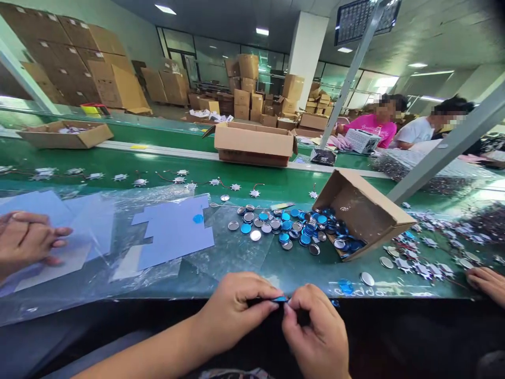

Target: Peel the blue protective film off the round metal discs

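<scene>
Just over the table's front edge, my left hand point(240, 300) pinches a small round metal cap point(280, 299) with blue film, seen edge-on. Opposite it, my right hand point(317, 326) has thumb and forefinger pressed together at the cap's right edge. Whether those fingertips grip the film or the cap itself is hidden. Ahead of both hands lies a loose pile of similar caps point(292, 226), some blue, some silver. The pile spills from a tipped cardboard box point(363, 210). Right of my right hand are a blue film disc point(346, 286) and a silver cap point(366, 279).
Another person's hand point(27, 242) is over lilac sheets at left; another hand point(489, 281) rests at right. Lilac card point(177, 231) lies on clear plastic. Star-shaped wired parts point(426, 268) spread rightward and along the green belt point(189, 195). An open carton point(254, 145) stands behind.
</scene>
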`<action>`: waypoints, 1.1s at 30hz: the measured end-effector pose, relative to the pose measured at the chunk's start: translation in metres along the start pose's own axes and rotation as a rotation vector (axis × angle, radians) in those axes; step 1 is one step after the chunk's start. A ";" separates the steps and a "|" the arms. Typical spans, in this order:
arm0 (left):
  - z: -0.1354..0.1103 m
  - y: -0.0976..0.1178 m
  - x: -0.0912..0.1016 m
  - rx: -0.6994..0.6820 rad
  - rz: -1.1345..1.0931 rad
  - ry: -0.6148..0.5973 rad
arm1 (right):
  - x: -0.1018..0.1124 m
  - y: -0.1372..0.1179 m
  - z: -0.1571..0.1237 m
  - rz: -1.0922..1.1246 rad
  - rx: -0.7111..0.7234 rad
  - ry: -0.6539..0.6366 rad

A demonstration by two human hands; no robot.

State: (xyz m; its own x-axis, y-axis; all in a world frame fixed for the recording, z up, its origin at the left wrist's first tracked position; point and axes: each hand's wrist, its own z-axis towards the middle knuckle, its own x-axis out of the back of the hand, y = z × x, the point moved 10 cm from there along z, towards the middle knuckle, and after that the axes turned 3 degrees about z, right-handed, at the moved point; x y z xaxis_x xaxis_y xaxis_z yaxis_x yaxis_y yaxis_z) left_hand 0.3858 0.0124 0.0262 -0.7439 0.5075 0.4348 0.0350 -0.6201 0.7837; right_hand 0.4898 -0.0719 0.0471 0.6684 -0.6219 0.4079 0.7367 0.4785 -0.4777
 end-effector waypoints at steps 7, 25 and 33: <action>0.003 0.002 0.008 -0.021 -0.024 0.050 | 0.004 -0.008 0.000 -0.040 0.086 0.085; 0.003 0.002 0.008 -0.011 0.037 0.032 | -0.001 -0.013 0.002 -0.098 0.145 0.064; -0.008 -0.049 -0.017 0.498 -0.527 0.069 | -0.007 -0.019 0.005 -0.107 0.177 0.037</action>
State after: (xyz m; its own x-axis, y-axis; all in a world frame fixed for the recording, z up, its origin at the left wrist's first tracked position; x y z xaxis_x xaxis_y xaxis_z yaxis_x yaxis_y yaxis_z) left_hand 0.3917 0.0293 -0.0226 -0.7855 0.6147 -0.0722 -0.0520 0.0508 0.9974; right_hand 0.4711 -0.0736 0.0570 0.5834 -0.6961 0.4185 0.8121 0.5077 -0.2876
